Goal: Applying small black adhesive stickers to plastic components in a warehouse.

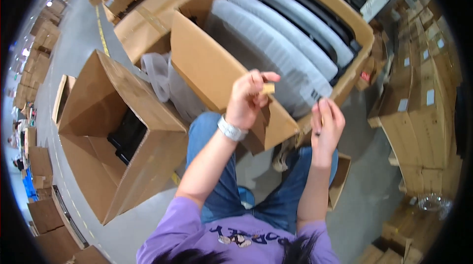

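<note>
My left hand (249,97), a silver-white band round its wrist, is raised over the near edge of the large open carton (212,67). Its fingers are curled on a small tan piece (268,88), whose kind I cannot make out. To the right, my right hand (327,122) is pinched closed beside a small clear piece with black marks (313,95), perhaps a label or little bag; its fingertips seem to grip the edge. Inside the carton, several curved panels in whitish translucent wrap (271,37) stand on edge, with black parts (320,8) among them.
At the left stands another open carton (148,160) with black items (129,136) in it. Translucent wrapping (160,74) hangs between the two cartons. Stacked cardboard boxes (414,116) line the right side, and more boxes (148,17) lie at the back left.
</note>
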`<move>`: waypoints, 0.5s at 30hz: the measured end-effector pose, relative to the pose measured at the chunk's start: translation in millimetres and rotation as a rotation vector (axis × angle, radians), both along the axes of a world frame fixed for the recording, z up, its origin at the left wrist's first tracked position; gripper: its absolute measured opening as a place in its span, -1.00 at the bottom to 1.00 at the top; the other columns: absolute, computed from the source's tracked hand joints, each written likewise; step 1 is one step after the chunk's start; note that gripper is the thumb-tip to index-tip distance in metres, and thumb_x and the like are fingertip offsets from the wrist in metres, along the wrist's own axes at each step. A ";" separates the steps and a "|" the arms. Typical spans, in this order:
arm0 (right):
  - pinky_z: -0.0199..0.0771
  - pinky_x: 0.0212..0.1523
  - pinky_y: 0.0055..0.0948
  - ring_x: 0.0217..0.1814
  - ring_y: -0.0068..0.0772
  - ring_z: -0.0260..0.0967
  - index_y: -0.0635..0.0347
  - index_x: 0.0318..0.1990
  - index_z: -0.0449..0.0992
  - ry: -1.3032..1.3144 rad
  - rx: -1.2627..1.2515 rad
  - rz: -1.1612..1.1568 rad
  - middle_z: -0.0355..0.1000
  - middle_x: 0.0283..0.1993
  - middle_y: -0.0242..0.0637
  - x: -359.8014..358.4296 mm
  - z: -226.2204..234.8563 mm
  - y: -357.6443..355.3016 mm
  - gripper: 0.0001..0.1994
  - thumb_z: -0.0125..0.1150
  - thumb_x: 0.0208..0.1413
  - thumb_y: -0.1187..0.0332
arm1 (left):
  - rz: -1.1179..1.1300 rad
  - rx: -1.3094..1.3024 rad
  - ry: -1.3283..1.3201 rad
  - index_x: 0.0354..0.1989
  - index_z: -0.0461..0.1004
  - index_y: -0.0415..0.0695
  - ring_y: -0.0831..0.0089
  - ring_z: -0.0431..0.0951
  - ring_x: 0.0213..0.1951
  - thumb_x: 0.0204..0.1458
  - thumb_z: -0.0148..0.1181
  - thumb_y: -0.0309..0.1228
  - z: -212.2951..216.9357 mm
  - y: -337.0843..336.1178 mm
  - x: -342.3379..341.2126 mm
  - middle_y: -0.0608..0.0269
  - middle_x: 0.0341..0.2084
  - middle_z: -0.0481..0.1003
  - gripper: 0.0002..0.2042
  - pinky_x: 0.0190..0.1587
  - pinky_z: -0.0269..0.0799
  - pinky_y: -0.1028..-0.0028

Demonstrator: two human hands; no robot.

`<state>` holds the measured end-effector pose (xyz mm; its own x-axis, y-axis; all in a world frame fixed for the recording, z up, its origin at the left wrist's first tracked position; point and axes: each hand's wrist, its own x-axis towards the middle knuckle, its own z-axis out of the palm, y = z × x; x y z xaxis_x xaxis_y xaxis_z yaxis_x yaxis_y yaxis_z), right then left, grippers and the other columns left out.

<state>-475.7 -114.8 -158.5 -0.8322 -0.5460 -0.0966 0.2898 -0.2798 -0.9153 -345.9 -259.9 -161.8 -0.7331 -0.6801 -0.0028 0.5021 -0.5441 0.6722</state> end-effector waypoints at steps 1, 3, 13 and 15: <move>-0.12 -0.74 -0.74 -0.74 -0.83 -0.03 0.40 -0.24 0.47 0.028 -0.035 0.020 0.41 -0.49 -0.32 -1.3 -0.2 -3.1 -0.84 0.11 0.13 0.45 | -0.070 0.009 0.041 -0.59 0.17 -0.05 0.69 0.12 -0.64 -0.11 -0.01 -0.40 1.3 -2.8 0.7 0.24 -0.42 0.40 -0.86 -0.60 0.07 0.64; -0.12 -0.74 -0.74 -0.74 -0.83 -0.03 0.41 -0.24 0.47 0.051 -0.061 0.033 0.41 -0.49 -0.31 -0.9 -2.5 -1.1 -0.84 0.10 0.14 0.45 | -0.075 0.011 0.090 -0.59 0.16 -0.04 0.68 0.09 -0.67 -0.08 -0.03 -0.43 -6.8 -2.6 -2.8 0.25 -0.49 0.39 -0.87 -0.62 0.04 0.65; -0.12 -0.75 -0.73 -0.76 -0.81 -0.07 0.38 -0.25 0.47 0.020 -0.163 -0.047 0.39 -0.52 -0.32 -8.3 -5.4 5.3 -0.86 0.11 0.14 0.45 | 0.052 -0.128 -0.147 -0.68 0.04 -0.01 0.60 -0.09 -0.78 0.20 -0.26 -0.19 -6.0 -0.3 -2.8 0.47 -0.83 -0.06 -0.63 -0.73 -0.15 0.57; -0.11 -0.75 -0.73 -0.76 -0.81 -0.06 0.38 -0.25 0.47 -0.011 -0.202 -0.092 0.38 -0.52 -0.32 -18.4 -5.7 10.2 -0.86 0.10 0.14 0.45 | 0.178 -0.232 -0.203 -0.61 0.18 -0.08 0.62 -0.05 -0.78 0.25 -0.21 -0.19 2.0 1.3 -9.0 0.48 -0.83 -0.04 -0.63 -0.73 -0.07 0.60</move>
<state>-494.1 -104.6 -164.2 -0.8791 -0.4765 -0.0021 0.2638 -0.4830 -0.8349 -354.9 -258.6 -159.8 -0.6031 -0.7970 0.0333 0.4187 -0.2808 0.8636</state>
